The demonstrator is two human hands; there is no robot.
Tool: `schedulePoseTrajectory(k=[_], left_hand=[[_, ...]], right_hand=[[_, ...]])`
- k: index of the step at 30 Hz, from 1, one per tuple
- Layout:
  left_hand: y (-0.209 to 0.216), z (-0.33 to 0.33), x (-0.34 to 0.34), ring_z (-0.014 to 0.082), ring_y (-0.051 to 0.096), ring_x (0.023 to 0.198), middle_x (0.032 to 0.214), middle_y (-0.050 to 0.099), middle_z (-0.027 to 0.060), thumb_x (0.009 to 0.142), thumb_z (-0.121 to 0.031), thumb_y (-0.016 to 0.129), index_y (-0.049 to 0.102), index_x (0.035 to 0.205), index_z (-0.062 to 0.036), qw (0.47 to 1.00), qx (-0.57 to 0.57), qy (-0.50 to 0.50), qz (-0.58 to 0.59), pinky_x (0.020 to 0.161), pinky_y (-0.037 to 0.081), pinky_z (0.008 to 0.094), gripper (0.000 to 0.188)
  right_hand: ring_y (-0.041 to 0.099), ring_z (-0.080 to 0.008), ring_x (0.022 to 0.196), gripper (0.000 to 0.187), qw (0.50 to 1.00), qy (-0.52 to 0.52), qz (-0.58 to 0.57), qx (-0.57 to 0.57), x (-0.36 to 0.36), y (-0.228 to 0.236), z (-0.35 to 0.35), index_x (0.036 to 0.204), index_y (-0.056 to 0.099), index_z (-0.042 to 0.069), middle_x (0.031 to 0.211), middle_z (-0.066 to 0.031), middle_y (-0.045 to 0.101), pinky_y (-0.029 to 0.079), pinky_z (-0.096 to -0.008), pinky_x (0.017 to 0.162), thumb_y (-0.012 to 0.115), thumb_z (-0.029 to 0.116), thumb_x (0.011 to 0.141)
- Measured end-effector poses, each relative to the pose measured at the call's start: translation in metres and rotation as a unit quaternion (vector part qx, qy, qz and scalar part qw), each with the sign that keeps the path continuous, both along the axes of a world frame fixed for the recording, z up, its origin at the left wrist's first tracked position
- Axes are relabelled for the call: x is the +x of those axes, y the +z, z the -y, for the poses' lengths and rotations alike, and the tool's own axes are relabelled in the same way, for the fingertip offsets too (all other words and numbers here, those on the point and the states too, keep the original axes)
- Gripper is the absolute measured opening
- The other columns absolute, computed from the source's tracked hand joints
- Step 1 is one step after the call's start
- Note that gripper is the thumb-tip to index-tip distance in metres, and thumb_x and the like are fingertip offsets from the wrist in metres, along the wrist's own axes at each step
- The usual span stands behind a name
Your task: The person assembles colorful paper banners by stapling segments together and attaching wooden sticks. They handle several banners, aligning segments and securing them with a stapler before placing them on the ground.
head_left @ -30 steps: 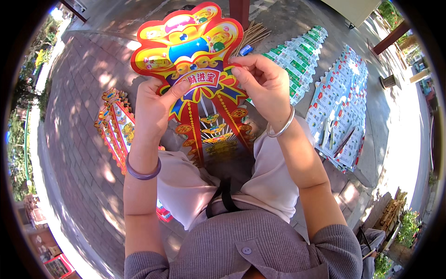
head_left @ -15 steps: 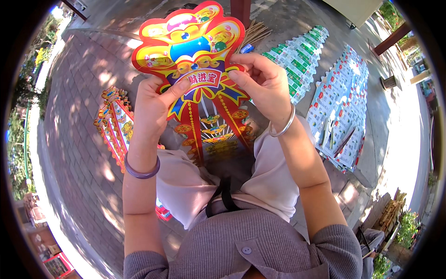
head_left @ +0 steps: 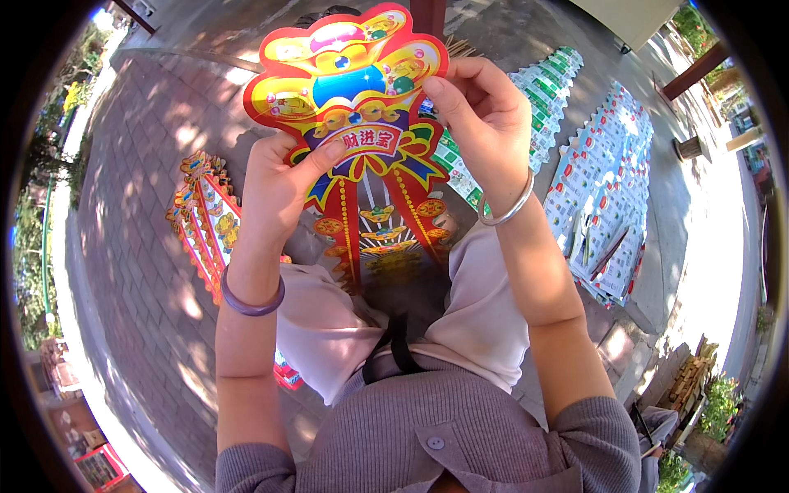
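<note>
A red and yellow cut-out paper decoration with a blue centre and a printed bow is held up in front of me. Its long red strips hang down between my knees. My left hand is closed on its lower left edge, the thumb lying flat on the printed front. At the upper right edge, my right hand pinches the decoration between thumb and fingers. The fingertips behind the paper are hidden.
More red and white decorations lie on the paving at left. On the right are a green and white jagged-edged paper stack and a white-blue one with slim tools on top. Thin sticks lie beyond the decoration.
My right hand has slid up the decoration's right edge, from beside the bow to the upper lobe. The decoration has shifted slightly right. My left hand keeps its grip.
</note>
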State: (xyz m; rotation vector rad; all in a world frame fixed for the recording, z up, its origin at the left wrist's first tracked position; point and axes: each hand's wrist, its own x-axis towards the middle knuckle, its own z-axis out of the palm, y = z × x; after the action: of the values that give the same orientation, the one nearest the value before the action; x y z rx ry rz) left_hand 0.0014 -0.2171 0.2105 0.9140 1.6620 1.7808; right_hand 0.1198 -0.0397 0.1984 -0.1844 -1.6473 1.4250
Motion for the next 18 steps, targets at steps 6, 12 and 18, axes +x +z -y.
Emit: schedulePoseTrajectory(k=[6,12,18], left_hand=[[-0.001,0.0,0.0,0.0081,0.058,0.083,0.093,0.067,0.0047,0.081,-0.007,0.069,0.065,0.1,0.0041,1.0,0.008,0.0,0.0,0.075,0.046,0.0242,0.022],[-0.005,0.002,-0.002,0.0076,0.058,0.083,0.094,0.067,0.0038,0.082,-0.007,0.068,0.065,0.102,0.0036,1.0,0.005,0.005,-0.002,0.076,0.045,0.0238,0.023],[-0.008,0.003,-0.004,0.0073,0.057,0.084,0.095,0.067,0.0027,0.083,-0.007,0.068,0.065,0.104,0.0029,0.999,0.03,0.017,-0.004,0.076,0.045,0.0236,0.023]], right_hand=[[0.056,-0.0034,0.063,0.022,0.998,0.038,-0.015,-0.056,-0.003,-0.002,0.002,0.097,0.061,-0.002,0.076,-0.001,0.06,0.046,-0.0177,0.056,0.07,0.009,0.081],[0.057,-0.0036,0.074,0.028,0.994,0.086,0.059,-0.043,0.001,-0.001,0.001,0.108,0.058,-0.002,0.085,-0.0023,0.063,0.048,-0.0187,0.067,0.067,0.005,0.083],[0.057,-0.0043,0.077,0.029,0.984,0.153,0.048,-0.075,0.013,-0.011,0.009,0.109,0.06,-0.002,0.085,-0.0009,0.063,0.048,-0.018,0.072,0.066,-0.002,0.081]])
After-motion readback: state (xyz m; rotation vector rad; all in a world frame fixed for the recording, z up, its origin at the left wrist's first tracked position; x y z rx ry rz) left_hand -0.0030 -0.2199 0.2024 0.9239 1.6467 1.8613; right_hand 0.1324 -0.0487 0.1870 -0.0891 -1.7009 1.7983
